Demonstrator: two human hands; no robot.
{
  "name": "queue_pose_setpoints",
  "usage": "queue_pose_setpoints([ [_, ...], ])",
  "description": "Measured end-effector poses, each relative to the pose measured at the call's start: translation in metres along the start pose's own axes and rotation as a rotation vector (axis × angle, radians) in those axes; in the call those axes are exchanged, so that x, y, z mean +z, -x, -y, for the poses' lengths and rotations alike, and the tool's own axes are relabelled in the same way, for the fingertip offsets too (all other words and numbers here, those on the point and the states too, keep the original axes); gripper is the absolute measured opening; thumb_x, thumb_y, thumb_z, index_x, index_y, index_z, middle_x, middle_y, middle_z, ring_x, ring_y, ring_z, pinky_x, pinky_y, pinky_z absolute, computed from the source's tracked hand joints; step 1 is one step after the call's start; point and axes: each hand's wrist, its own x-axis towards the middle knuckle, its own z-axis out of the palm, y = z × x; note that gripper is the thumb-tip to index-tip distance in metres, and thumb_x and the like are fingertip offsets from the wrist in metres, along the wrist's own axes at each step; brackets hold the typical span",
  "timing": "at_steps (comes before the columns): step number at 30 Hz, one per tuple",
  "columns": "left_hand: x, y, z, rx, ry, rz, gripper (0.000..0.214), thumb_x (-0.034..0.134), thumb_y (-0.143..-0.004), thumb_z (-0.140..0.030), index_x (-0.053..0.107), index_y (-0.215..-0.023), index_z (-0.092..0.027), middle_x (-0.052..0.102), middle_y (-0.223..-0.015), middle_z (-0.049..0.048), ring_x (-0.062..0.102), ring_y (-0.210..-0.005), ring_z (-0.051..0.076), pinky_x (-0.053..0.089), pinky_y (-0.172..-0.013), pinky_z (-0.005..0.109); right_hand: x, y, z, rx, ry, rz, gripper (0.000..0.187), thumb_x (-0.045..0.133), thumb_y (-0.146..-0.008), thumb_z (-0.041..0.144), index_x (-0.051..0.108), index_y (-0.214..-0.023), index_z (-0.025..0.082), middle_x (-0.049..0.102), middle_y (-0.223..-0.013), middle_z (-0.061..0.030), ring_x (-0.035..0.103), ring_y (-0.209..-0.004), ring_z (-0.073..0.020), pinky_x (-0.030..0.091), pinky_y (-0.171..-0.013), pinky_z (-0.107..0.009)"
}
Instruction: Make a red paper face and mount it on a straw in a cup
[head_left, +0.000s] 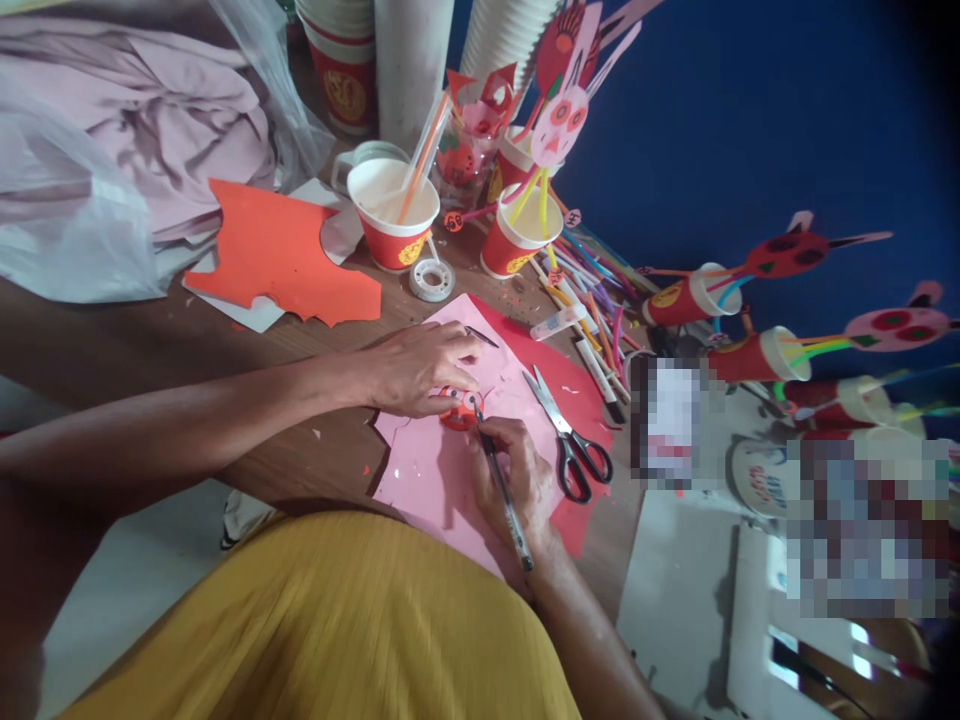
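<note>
The right hand pinches a clear-barrelled pen between thumb and fingers, its tip at one of the two round eyes on a small orange-red cutout. That cutout lies on a pink sheet of paper, between the two hands and in front of the person's yellow top. The left hand rests palm down over the sheet, with fingertips at the cutout's edge; whether they pinch that edge or only press it down is hard to tell. A slim dark piece lies by its fingers. Under the pink sheet is a red sheet, and black-handled scissors lie partly open across the two, just beside the right hand. Beyond, on the brown table, are a tape roll, an orange sheet with curved bites cut out of its edges, and a paper cup holding straws. Another cup stands near it, beneath a pink long-eared paper face.
</note>
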Motion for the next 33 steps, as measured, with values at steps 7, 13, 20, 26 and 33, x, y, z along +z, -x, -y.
queue_pose_setpoints([
  [7,-0.003,0.003,-0.002,0.000,0.014,0.004,0.027,0.057,-0.086,-0.033,0.073,-0.105,-0.024,0.057,-0.120,0.0110,0.050,-0.110,0.028,0.041,-0.094,0.042,0.003,0.002,-0.005,0.020,0.022,0.002,0.017,0.055,-0.088,0.021,0.058,-0.104,0.023,0.067,-0.092,-0.0027,0.066,-0.076,-0.0147,0.052,-0.068,-0.023],
  [13,-0.009,0.003,-0.006,0.014,0.005,0.056,0.033,0.060,-0.079,-0.030,0.071,-0.109,-0.023,0.056,-0.124,0.0126,0.050,-0.111,0.030,0.040,-0.096,0.045,0.008,0.006,-0.010,0.028,0.057,-0.033,0.020,0.056,-0.087,0.023,0.058,-0.106,0.024,0.068,-0.093,-0.0027,0.067,-0.078,-0.0163,0.053,-0.068,-0.025],
  [20,-0.013,0.000,-0.006,0.013,0.011,0.090,0.030,0.053,-0.084,-0.034,0.072,-0.106,-0.025,0.056,-0.123,0.0112,0.050,-0.111,0.028,0.039,-0.097,0.044,0.007,0.004,-0.011,0.020,0.073,-0.026,0.022,0.057,-0.086,0.025,0.059,-0.108,0.023,0.070,-0.093,-0.0028,0.069,-0.077,-0.0154,0.054,-0.066,-0.023],
  [26,-0.013,0.001,-0.006,0.010,-0.011,0.116,0.033,0.059,-0.080,-0.032,0.071,-0.110,-0.025,0.054,-0.128,0.0102,0.048,-0.113,0.027,0.037,-0.099,0.042,0.009,0.005,-0.012,0.082,-0.008,-0.056,0.020,0.058,-0.086,0.027,0.061,-0.105,0.022,0.070,-0.091,-0.0026,0.068,-0.076,-0.0165,0.054,-0.069,-0.027],
  [33,-0.018,0.003,-0.008,-0.029,0.000,0.161,0.034,0.060,-0.079,-0.034,0.070,-0.110,-0.024,0.051,-0.134,0.0119,0.044,-0.122,0.029,0.036,-0.100,0.044,0.009,0.008,-0.007,0.188,-0.155,-0.107,0.021,0.059,-0.085,0.031,0.061,-0.102,0.018,0.069,-0.087,-0.0038,0.067,-0.072,-0.0171,0.054,-0.065,-0.030],
])
